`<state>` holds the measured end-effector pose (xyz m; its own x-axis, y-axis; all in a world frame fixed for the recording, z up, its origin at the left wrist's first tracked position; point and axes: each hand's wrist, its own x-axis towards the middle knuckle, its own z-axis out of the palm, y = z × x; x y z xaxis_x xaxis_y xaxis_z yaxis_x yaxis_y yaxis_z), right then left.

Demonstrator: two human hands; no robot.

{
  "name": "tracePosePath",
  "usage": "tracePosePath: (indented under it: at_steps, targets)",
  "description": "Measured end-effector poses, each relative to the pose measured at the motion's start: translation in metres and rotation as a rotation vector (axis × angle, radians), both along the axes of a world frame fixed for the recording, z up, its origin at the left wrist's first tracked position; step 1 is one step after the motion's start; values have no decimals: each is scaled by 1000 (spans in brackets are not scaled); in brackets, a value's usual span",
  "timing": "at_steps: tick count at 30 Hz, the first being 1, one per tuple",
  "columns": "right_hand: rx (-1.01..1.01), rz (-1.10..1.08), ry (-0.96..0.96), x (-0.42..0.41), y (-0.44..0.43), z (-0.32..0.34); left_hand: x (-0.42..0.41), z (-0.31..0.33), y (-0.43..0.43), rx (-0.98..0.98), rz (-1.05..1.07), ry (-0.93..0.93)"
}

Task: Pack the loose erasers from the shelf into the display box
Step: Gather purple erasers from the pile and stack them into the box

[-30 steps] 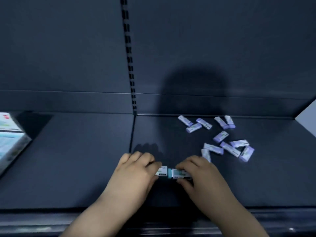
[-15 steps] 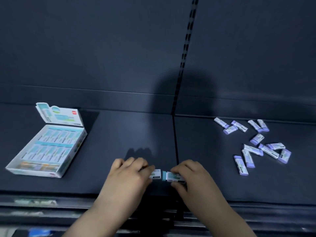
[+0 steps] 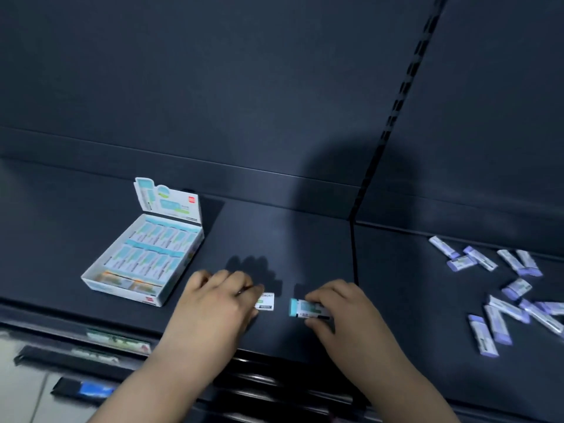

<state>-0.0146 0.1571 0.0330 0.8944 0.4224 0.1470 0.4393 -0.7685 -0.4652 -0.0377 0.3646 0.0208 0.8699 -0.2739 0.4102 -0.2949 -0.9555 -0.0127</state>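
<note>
The one head-worn camera looks forward and down from close above the shelf [image 3: 290,239], facing its back panel [image 3: 244,87] at a wide angle.

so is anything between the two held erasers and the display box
Nothing lies on the shelf between the eraser in the left hand and the display box. For the teal eraser in the right hand, only the left hand sits along that line.

place: shop | evidence: slotted-upright shelving [image 3: 393,117], display box [image 3: 143,254] of erasers, shelf-edge labels [image 3: 117,341]
</note>
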Motion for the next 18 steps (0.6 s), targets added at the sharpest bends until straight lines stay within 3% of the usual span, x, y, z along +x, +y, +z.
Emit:
tracePosePath:
  at_steps: [9, 18]
  targets:
    - [70, -4, 16, 7, 121, 6, 15, 7, 136, -24, -4, -20]
    - [96, -93, 93, 12, 228, 4, 39, 10, 235, -37, -169, 145]
